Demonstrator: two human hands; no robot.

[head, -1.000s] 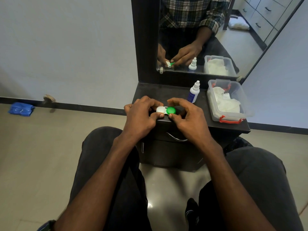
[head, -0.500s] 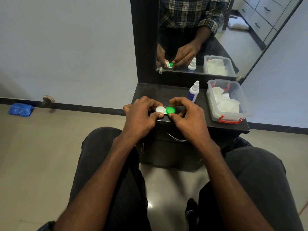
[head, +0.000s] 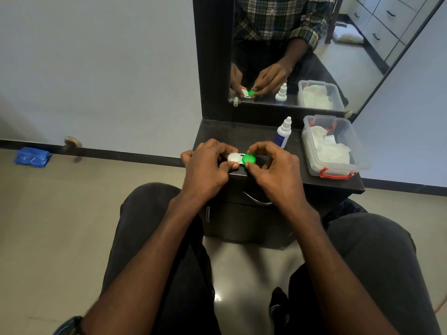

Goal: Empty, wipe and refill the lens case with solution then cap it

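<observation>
Green and white caps sit side by side on the lens case (head: 242, 159), which I hold at the front edge of the dark vanity top (head: 242, 134). My left hand (head: 208, 170) pinches the white cap (head: 234, 157) between thumb and fingers; my right hand (head: 275, 172) pinches the green cap (head: 249, 159) likewise. Both caps are on the case. A solution bottle (head: 283, 134), white-nozzled, stands upright behind my right hand. To its right lies an open clear plastic box (head: 362, 153) with red clips, holding crumpled white tissue (head: 331, 148). The mirror (head: 314, 56) behind reflects both hands.
</observation>
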